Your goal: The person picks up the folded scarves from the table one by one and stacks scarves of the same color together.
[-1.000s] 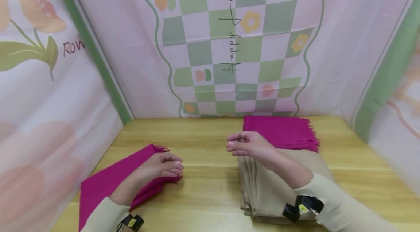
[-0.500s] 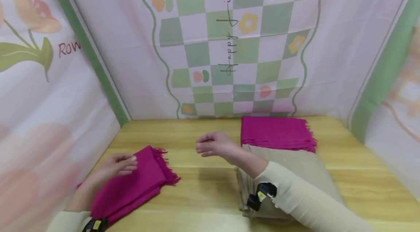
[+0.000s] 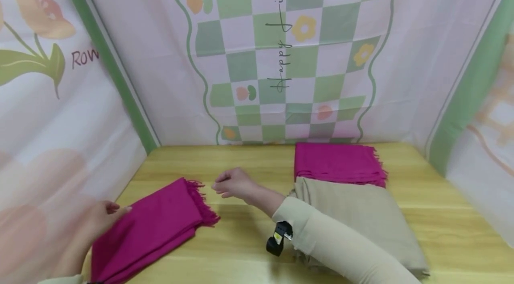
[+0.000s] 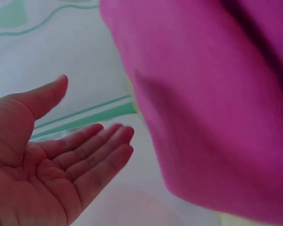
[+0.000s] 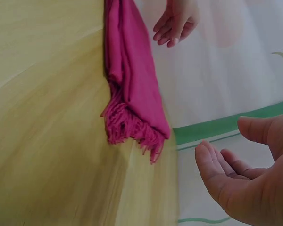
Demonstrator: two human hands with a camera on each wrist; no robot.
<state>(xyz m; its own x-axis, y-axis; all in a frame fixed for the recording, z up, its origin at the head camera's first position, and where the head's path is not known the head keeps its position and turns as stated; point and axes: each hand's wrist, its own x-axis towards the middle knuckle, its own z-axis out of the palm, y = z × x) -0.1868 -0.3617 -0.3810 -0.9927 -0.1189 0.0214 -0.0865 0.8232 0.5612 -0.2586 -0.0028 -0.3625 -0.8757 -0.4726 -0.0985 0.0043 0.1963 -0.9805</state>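
Printed fabric walls, checked in green and white and lettered "Happy Life", standing behind a wood-grain surface.

Left hand: palm open, fingers straight, thumb well apart, holding nothing; beside the outer long edge of a folded pink scarf. One second ago it lay over the fringed end; now it is farther left.

Right hand: raised above the surface, fingers loosely bent, thumb apart from them, holding nothing. Formerly above the beige cloth, it has shifted left, to just beside the fringe.

Pink scarf: folded flat, lying to the right of the left hand; its fringe, mostly covered a second ago, now shows in full, to the left of the right hand.

Beige cloth: folded thick, right of the right hand, partly hidden by the right sleeve; place unchanged.

Second pink scarf: folded, fringed, right of the right hand and farther off, directly behind the beige cloth; likewise unchanged.
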